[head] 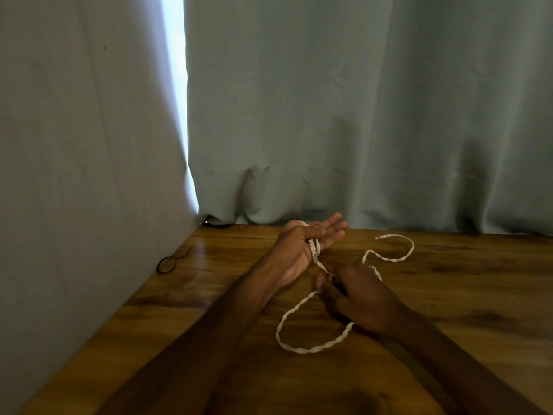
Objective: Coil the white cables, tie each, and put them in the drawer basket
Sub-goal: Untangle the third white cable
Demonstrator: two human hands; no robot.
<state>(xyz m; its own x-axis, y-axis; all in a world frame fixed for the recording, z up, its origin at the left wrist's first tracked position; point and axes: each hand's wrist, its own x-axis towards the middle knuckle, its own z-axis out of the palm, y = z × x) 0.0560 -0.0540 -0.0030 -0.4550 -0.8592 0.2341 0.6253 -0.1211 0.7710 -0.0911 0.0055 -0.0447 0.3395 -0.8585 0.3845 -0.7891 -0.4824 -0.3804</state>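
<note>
A white twisted cable [311, 350] lies in loose loops on the wooden table [209, 295]. My left hand [299, 250] is raised palm-up with its fingers straight. One turn of the cable goes round it, and the thumb pins the plug end against the palm. Just below it, my right hand [356, 295] pinches the cable between thumb and fingertips. From there one loop runs toward me and passes under my right hand. The free end [379, 237] curls away at the back right.
A thin black tie loop [169, 262] lies near the table's left edge. A grey-blue curtain [359, 115] hangs along the back, and a pale wall [74, 175] borders the left side. No drawer or basket shows in this view.
</note>
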